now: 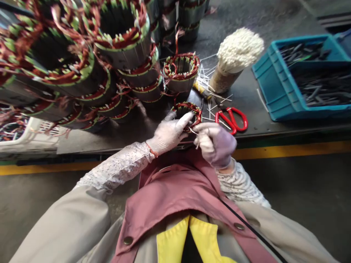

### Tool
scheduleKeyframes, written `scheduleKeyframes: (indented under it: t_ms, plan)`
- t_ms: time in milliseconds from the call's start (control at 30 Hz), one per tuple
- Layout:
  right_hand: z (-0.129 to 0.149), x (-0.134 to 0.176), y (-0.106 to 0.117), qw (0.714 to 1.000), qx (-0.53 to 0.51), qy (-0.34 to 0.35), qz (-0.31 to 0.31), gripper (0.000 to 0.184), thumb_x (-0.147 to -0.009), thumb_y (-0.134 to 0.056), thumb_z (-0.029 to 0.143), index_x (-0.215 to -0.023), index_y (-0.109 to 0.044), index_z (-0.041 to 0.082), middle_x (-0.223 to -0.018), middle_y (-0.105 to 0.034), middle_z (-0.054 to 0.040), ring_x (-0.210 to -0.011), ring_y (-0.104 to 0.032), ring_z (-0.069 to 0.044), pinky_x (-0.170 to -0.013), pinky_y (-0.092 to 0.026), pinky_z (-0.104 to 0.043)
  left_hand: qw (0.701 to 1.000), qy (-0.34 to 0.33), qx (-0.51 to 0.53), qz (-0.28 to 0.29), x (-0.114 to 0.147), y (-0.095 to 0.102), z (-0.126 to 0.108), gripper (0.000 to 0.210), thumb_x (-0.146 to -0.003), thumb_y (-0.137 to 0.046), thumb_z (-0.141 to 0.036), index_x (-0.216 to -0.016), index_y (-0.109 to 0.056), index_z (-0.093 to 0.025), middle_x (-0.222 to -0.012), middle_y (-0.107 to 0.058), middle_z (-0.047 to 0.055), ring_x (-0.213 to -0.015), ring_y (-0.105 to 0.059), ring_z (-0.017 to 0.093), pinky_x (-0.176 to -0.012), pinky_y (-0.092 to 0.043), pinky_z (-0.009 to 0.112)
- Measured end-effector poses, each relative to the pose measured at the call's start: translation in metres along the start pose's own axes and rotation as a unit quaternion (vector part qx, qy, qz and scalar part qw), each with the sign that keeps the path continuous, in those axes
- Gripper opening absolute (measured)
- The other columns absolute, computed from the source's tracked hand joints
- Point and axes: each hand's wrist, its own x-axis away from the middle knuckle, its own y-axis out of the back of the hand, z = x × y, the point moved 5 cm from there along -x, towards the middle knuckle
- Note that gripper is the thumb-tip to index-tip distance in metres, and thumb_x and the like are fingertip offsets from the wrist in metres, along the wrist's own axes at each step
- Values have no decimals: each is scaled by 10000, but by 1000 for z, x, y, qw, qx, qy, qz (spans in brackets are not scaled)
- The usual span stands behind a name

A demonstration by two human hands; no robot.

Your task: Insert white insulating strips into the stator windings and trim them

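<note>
A small motor stator (196, 111) with red windings around its rim stands at the bench's front edge. My left hand (169, 130), in a white glove, grips it, with fingers lying over the rim and into the bore. At its near right side, my gloved right hand (218, 143) is closed in a pinch on a thin white cord (193, 131), which runs to the windings. The fingers partly hide where the cord meets the stator. Just right of the stator lie red-handled scissors (240, 119), touching loose white cords (203, 78).
Stacked wound stators (120, 54) crowd the left, and a single stator (181, 78) stands behind the held one. A bundle of white cords (238, 51) stands upright in a brown holder. On the right is a blue bin (285, 91) of dark pieces; a white crate (33, 131) is at left.
</note>
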Motion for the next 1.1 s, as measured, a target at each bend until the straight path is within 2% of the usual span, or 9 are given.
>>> scheduleKeyframes:
  t_ms: [133,300,367,467,533,600,800,967,1100]
  plan:
    - [6,7,-12,939,-273,-191,83,251,-859,-536,320,-635,-509,211,-489,-442,45,-305,-298,-55,-304,-161,-225,998,22,-30,54,-8,-1,-1,593,-846,-708,-319,-1398,-526,-197,-1120,-729,103,-1159,-629,281,-1002,-481,383]
    - [-3,-60,8,909,-343,-235,-14,333,-833,-574,318,-620,-334,230,-515,-404,66,-338,-213,-30,-303,-140,-220,989,-82,-102,63,-9,11,-11,445,-895,-643,-285,-1327,-584,-196,-1156,-715,129,-1089,-663,279,-988,-492,435]
    - [-19,-88,20,926,-291,-237,-50,268,-867,-553,338,-666,-417,223,-544,-456,54,-343,-293,-45,-310,-200,-226,976,-134,-163,47,-7,22,-11,352,-917,-572,-170,-1264,-626,-197,-1245,-679,133,-1157,-635,292,-950,-514,447]
    - [-36,-116,57,973,-144,-89,-155,173,-894,-581,377,-851,-567,210,-749,-626,-2,-479,-517,-89,-407,-392,-248,949,-194,-239,65,-5,32,-2,354,-922,-511,-107,-1234,-646,-206,-1282,-661,122,-1144,-638,307,-749,-573,386]
    - [-44,-126,85,968,-13,23,-250,186,-867,-663,353,-977,-612,213,-931,-680,-44,-692,-615,-123,-623,-514,-276,934,-238,-247,97,-5,32,4,395,-935,-523,-154,-1310,-600,-255,-1232,-686,105,-1057,-668,284,-651,-566,340]
    - [-54,-138,104,945,106,84,-297,256,-831,-732,306,-1044,-637,200,-1052,-683,-84,-910,-614,-166,-860,-501,-320,931,-260,-235,104,-7,29,9,455,-938,-535,-175,-1363,-551,-338,-1224,-691,73,-1031,-669,257,-647,-559,316]
    - [-72,-177,110,935,243,90,-242,285,-826,-742,341,-1022,-680,144,-1166,-653,-124,-983,-579,-165,-819,-435,-283,963,-234,-106,76,-21,29,24,428,-913,-558,-165,-1254,-647,-408,-1148,-728,-18,-952,-648,185,-678,-509,255]
    - [-62,-178,100,900,391,32,-193,490,-874,-597,520,-1011,-686,58,-1177,-653,-153,-1047,-586,-148,-874,-382,-327,957,-252,-18,141,-33,27,35,413,-914,-543,-177,-1223,-673,-418,-1128,-730,-37,-935,-625,168,-781,-464,266]
    - [-53,-180,102,903,384,-3,-193,465,-901,-564,466,-972,-682,22,-1140,-676,-150,-1051,-620,-172,-845,-398,-360,952,-224,-57,200,-30,22,45,530,-901,-454,-129,-1297,-611,-444,-1281,-660,-52,-1111,-583,190,-818,-450,274]
